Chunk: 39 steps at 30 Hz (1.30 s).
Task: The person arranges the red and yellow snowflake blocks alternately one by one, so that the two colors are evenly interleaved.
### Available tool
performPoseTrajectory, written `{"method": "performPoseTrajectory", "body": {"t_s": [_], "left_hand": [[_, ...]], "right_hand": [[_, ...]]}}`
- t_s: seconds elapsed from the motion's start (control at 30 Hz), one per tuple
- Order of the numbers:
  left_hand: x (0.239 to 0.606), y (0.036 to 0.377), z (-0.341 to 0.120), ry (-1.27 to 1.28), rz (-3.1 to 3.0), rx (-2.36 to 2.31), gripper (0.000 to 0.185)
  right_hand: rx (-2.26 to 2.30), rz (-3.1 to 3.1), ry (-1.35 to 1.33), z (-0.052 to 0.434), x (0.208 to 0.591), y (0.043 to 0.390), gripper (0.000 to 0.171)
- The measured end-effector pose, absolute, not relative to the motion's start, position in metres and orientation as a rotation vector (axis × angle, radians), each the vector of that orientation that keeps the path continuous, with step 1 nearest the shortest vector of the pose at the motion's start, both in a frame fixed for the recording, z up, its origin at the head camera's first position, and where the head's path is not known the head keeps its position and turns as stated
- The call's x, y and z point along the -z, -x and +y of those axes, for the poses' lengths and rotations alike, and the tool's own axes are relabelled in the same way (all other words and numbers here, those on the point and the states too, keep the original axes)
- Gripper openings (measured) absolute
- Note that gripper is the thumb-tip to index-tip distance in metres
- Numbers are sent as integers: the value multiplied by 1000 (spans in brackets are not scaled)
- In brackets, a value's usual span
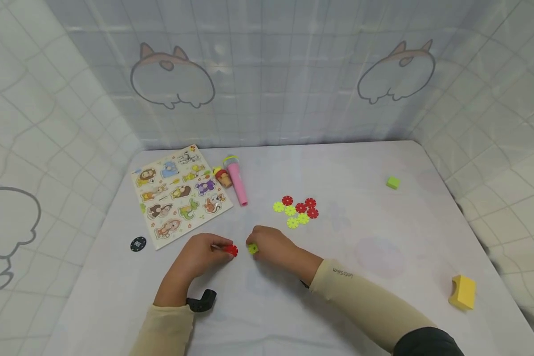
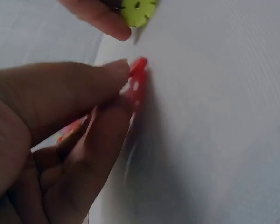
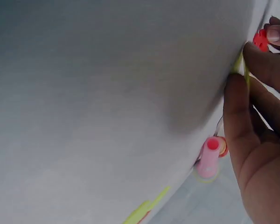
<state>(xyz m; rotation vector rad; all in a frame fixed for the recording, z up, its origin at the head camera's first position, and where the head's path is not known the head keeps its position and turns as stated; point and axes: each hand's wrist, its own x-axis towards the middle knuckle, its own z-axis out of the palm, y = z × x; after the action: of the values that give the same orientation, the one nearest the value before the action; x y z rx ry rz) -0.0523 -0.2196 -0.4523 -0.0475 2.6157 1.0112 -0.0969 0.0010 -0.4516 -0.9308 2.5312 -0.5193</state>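
Note:
Between thumb and fingertips, my left hand [image 1: 200, 254] pinches a red notched disc [image 1: 233, 250] just over the white table. My right hand [image 1: 276, 245] pinches a yellow-green notched disc [image 1: 252, 248], a short gap to the right of the red one. The left wrist view has the red disc [image 2: 139, 84] seen edge-on, with the yellow-green disc [image 2: 139, 10] beyond it. Fingers of the right hand partly cover the yellow-green piece in the right wrist view. Several loose red discs [image 1: 310, 202] and yellow-green discs [image 1: 292, 223] lie flat in a group beyond my right hand.
A picture puzzle board [image 1: 182, 195] lies back left, with a pink toy microphone [image 1: 237, 183] and a small toy figure [image 1: 223, 177] beside it. A black round chip [image 1: 138, 244] is far left. On the right are a green block [image 1: 393, 183] and a yellow block [image 1: 463, 292].

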Motion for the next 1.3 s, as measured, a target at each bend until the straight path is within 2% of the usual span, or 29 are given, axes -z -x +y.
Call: {"method": "performPoseTrajectory", "body": {"t_s": [0.23, 0.5, 0.83, 1.03, 1.17, 1.3], "left_hand": [[457, 53, -216, 35, 2690, -903, 19], [459, 56, -213, -72, 2746, -836, 16], [458, 58, -209, -198, 2800, -795, 15], [457, 60, -206, -205, 2787, -809, 17], [456, 59, -204, -224, 2800, -783, 19], [453, 56, -196, -309, 2839, -724, 24]], "right_hand": [[415, 2604, 1086, -4, 452, 93, 30], [375, 2639, 1080, -7, 450, 90, 39], [424, 2593, 1089, -15, 450, 92, 33], [434, 2570, 1051, -17, 447, 93, 37], [493, 2567, 1003, -8, 441, 95, 41], [613, 2640, 944, 15, 430, 116, 37]]}}
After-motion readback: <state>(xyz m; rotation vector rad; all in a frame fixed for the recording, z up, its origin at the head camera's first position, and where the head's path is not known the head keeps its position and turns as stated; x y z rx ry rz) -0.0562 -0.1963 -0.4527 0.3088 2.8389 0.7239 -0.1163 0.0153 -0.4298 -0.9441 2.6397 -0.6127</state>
